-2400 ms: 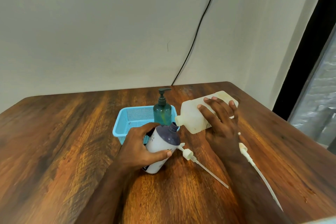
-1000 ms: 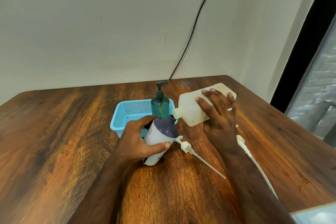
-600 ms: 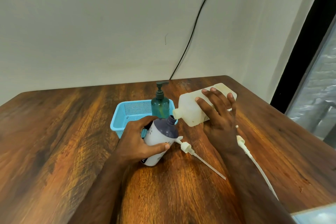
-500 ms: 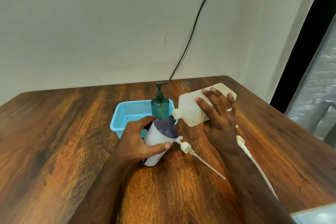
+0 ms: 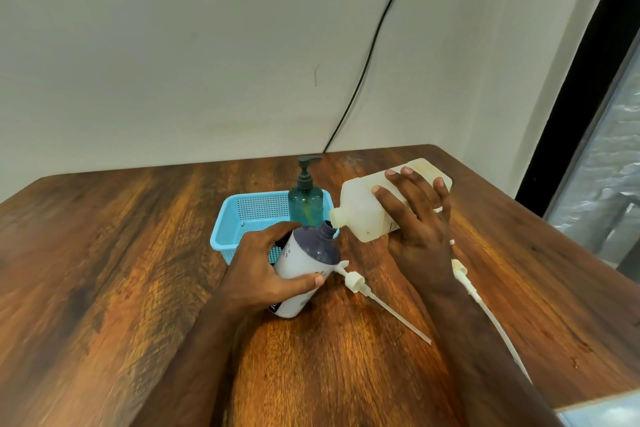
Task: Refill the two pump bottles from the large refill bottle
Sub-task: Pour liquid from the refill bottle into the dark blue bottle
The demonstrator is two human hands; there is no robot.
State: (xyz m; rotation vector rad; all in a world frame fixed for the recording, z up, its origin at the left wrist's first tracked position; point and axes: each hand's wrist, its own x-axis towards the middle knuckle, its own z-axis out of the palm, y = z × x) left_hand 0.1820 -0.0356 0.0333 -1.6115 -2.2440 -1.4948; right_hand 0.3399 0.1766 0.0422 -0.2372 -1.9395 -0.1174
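Observation:
My left hand (image 5: 268, 269) grips a white bottle with a purple shoulder (image 5: 306, 258), tilted to the right, its neck uncapped. My right hand (image 5: 417, 225) holds the large translucent refill bottle (image 5: 360, 208) tipped on its side, its spout right at the purple bottle's open neck. A teal pump bottle (image 5: 305, 206) with its pump fitted stands upright in the blue basket (image 5: 242, 215) just behind. One white pump head with a dip tube (image 5: 360, 284) lies on the table beside the purple bottle. A second pump with a long tube (image 5: 460, 269) lies under my right forearm.
The wooden table (image 5: 104, 270) ends at its right edge near a dark window frame (image 5: 571, 80). A black cable (image 5: 367, 62) runs down the wall to the table's back edge. A pale object's corner (image 5: 602, 412) shows at bottom right.
Both hands and both bottles have held almost the same pose over the last second; the spout stays at the neck. The view shifted slightly since the oldest frame.

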